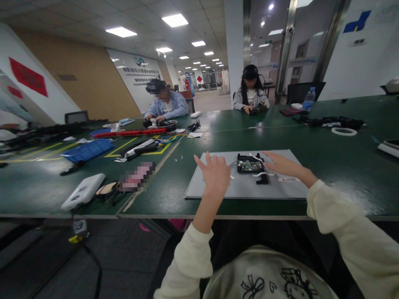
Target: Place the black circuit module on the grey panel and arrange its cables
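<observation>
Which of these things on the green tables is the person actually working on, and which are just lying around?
In hand: grey panel, circuit board on it, left hand, right hand.

Lying about: blue tray, white device, tape roll, water bottle.

long green tables (327, 153) pushed together, yellow tape lines across left one. white ceiling, rows of lit panel lights (175, 20). tan wall (90, 89) at left, red signs (28, 77). glass doors (274, 54) behind. dark grey floor (124, 261).
</observation>
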The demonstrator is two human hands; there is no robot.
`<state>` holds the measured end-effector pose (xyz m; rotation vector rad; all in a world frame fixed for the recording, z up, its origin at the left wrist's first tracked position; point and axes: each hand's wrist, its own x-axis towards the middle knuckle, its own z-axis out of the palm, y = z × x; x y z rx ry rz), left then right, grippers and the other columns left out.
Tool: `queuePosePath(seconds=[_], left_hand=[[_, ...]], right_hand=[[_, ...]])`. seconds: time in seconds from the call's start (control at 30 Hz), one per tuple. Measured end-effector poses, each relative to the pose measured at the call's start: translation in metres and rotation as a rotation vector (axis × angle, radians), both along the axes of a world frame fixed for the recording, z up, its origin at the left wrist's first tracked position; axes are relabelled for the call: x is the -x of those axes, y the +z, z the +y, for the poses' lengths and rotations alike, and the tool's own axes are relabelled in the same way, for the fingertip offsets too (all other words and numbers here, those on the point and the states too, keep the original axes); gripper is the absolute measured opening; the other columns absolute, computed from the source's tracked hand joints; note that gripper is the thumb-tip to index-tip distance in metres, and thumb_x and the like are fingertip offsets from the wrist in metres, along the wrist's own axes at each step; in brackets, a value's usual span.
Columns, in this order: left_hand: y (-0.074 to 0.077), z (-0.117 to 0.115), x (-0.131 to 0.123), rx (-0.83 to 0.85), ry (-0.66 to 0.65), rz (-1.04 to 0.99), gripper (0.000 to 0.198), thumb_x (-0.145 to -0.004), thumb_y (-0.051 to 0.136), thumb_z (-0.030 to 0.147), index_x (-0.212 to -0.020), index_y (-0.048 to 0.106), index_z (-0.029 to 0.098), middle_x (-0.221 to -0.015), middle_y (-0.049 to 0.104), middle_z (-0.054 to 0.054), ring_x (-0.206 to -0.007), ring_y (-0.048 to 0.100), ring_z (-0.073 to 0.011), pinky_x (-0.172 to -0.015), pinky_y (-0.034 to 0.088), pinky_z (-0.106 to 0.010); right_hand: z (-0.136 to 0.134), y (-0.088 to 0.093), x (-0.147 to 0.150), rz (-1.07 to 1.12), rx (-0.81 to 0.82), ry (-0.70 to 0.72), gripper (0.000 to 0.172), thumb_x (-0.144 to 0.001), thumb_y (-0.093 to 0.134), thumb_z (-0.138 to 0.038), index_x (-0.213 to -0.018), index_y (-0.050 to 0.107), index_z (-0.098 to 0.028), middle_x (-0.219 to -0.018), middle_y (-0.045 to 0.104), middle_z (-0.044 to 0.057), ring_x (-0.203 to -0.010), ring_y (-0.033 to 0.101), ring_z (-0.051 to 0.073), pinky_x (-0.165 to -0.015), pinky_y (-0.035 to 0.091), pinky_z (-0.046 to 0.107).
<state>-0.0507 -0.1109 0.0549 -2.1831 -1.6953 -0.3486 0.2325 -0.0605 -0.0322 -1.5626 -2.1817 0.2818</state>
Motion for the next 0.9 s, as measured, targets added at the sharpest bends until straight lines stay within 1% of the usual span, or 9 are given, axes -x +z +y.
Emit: queuePosePath(seconds=[0.07, 0.17, 0.27, 0.33, 0.43, 0.53, 0.67, 0.77, 0.9], left_hand=[[0.008, -0.003, -0.007, -0.006, 0.024, 0.027, 0.029, -0.095, 0.049, 0.031, -0.111, 0.068, 0.016, -0.116, 0.067, -0.016, -0.138, 0.037, -0.0404, -0.113, 0.006, -0.075], [0.017, -0.002, -0.013, 0.007, -0.008, 0.034, 0.029, -0.096, 0.048, 0.035, -0.113, 0.066, 0.019, -0.117, 0.067, -0.014, -0.133, 0.043, -0.0377, -0.113, 0.011, -0.072], [0.014, 0.012, -0.023, 0.032, -0.098, 0.004, 0.029, -0.098, 0.047, 0.034, -0.117, 0.062, 0.019, -0.117, 0.066, -0.013, -0.122, 0.053, -0.0331, -0.113, 0.021, -0.066], [0.004, 0.029, -0.033, 0.059, -0.159, -0.02, 0.028, -0.099, 0.044, 0.032, -0.119, 0.059, 0.018, -0.117, 0.065, -0.013, -0.116, 0.058, -0.0306, -0.109, 0.031, -0.061], [-0.019, 0.057, -0.048, 0.164, -0.237, -0.045, 0.029, -0.1, 0.043, 0.031, -0.122, 0.057, 0.018, -0.123, 0.063, -0.013, -0.114, 0.06, -0.0283, -0.101, 0.042, -0.051], [-0.044, 0.078, -0.059, 0.203, -0.291, -0.093, 0.033, -0.101, 0.042, 0.034, -0.128, 0.054, 0.019, -0.134, 0.059, -0.013, -0.125, 0.054, -0.0273, -0.103, 0.043, -0.047], [-0.07, 0.088, -0.06, 0.229, -0.355, -0.133, 0.038, -0.103, 0.035, 0.036, -0.132, 0.053, 0.018, -0.141, 0.056, -0.013, -0.136, 0.045, -0.0266, -0.11, 0.037, -0.051], [-0.079, 0.089, -0.057, 0.271, -0.374, -0.124, 0.039, -0.104, 0.031, 0.034, -0.132, 0.054, 0.019, -0.142, 0.056, -0.011, -0.142, 0.037, -0.0271, -0.114, 0.032, -0.056], [-0.081, 0.09, -0.055, 0.28, -0.367, -0.131, 0.04, -0.104, 0.029, 0.031, -0.131, 0.055, 0.018, -0.143, 0.056, -0.011, -0.143, 0.036, -0.0255, -0.115, 0.031, -0.056]], right_hand=[[0.008, -0.005, 0.005, 0.022, -0.001, -0.026, 0.06, -0.096, 0.046, -0.041, -0.15, 0.042, -0.014, -0.15, 0.047, 0.016, -0.135, 0.049, 0.031, -0.114, 0.038, 0.046], [0.017, -0.017, 0.003, 0.046, 0.004, -0.083, 0.056, -0.096, 0.047, -0.037, -0.146, 0.047, -0.012, -0.148, 0.049, 0.016, -0.135, 0.049, 0.03, -0.114, 0.037, 0.044], [0.023, -0.028, -0.01, 0.078, -0.01, -0.136, 0.056, -0.096, 0.047, -0.037, -0.145, 0.048, -0.009, -0.147, 0.049, 0.018, -0.135, 0.049, 0.032, -0.114, 0.037, 0.045], [0.027, -0.035, -0.02, 0.093, -0.024, -0.161, 0.056, -0.096, 0.046, -0.038, -0.144, 0.048, -0.01, -0.147, 0.05, 0.018, -0.134, 0.049, 0.032, -0.114, 0.037, 0.046], [0.032, -0.047, -0.031, 0.082, -0.037, -0.179, 0.054, -0.097, 0.045, -0.039, -0.143, 0.049, -0.012, -0.146, 0.05, 0.018, -0.134, 0.049, 0.033, -0.113, 0.037, 0.048], [0.038, -0.06, -0.033, 0.035, -0.067, -0.157, 0.053, -0.097, 0.043, -0.04, -0.141, 0.051, -0.013, -0.146, 0.051, 0.017, -0.134, 0.049, 0.032, -0.113, 0.037, 0.049], [0.042, -0.074, -0.032, -0.075, -0.115, -0.114, 0.054, -0.098, 0.037, -0.041, -0.14, 0.052, -0.01, -0.148, 0.048, 0.019, -0.139, 0.043, 0.033, -0.117, 0.031, 0.05], [0.043, -0.08, -0.033, -0.115, -0.116, -0.132, 0.057, -0.1, 0.031, -0.043, -0.142, 0.051, -0.01, -0.151, 0.044, 0.018, -0.142, 0.038, 0.033, -0.117, 0.029, 0.052], [0.043, -0.081, -0.035, -0.133, -0.113, -0.135, 0.058, -0.1, 0.029, -0.044, -0.144, 0.05, -0.012, -0.152, 0.043, 0.017, -0.143, 0.038, 0.032, -0.117, 0.029, 0.051]])
